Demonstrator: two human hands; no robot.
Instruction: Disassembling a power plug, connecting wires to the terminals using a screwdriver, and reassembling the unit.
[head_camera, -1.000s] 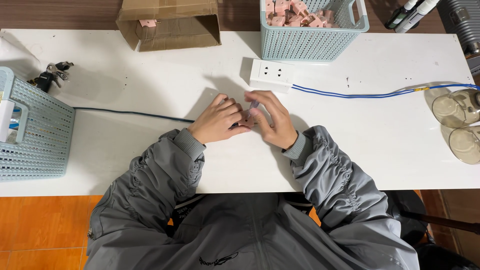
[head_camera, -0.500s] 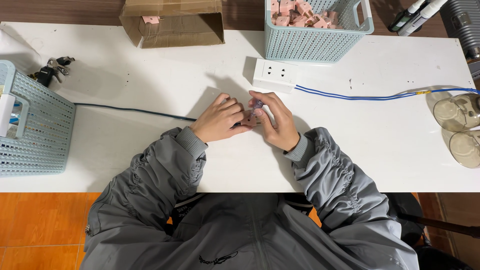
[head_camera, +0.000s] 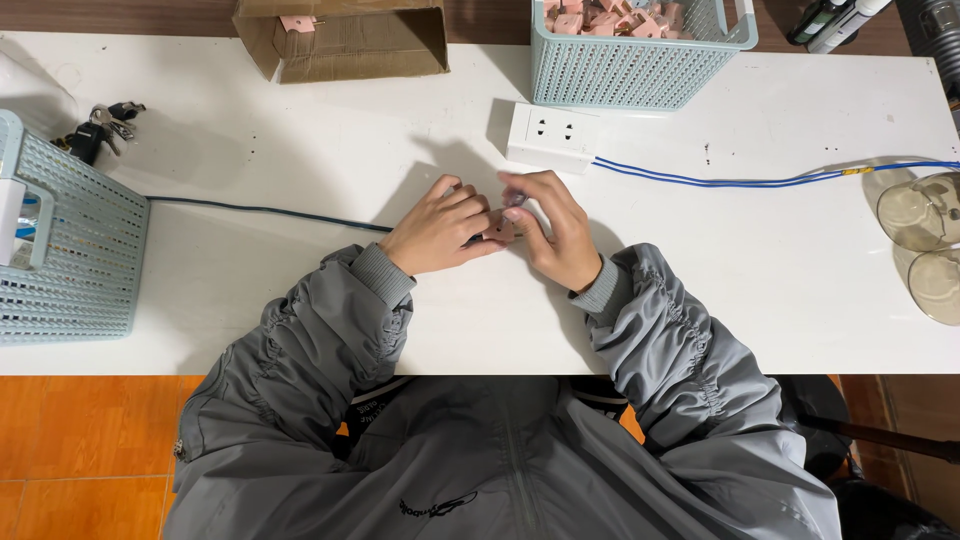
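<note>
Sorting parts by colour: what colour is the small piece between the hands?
Pink, seen in the head view: the small piece.

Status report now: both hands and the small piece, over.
Left hand and right hand both closed on small pink part, low over the white table. White power strip just beyond. Nothing blocking.

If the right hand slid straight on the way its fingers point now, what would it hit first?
The right hand points up and slightly left, away from the body. Past the small pink part it pinches, the white power strip probably comes first; it lies close ahead on the table.
</note>
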